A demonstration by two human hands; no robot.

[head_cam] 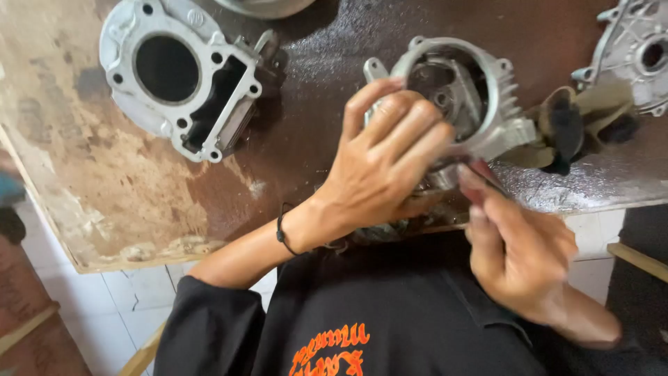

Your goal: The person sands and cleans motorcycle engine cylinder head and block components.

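Worn brown wooden worktable w/ grey cast-aluminium cylinder block lying spare, far left. Round grey metal engine casing at table edge: left hand wrapped over its rim, steadying. Right hand pinched shut on thin dark tool, tip at casing's underside.

A repair workshop: engine cylinder block on a worn, greasy workbench.

Cyl block left of housing; rag right, touching.

worn brown workbench | white tiled floor | wooden slats | daylight
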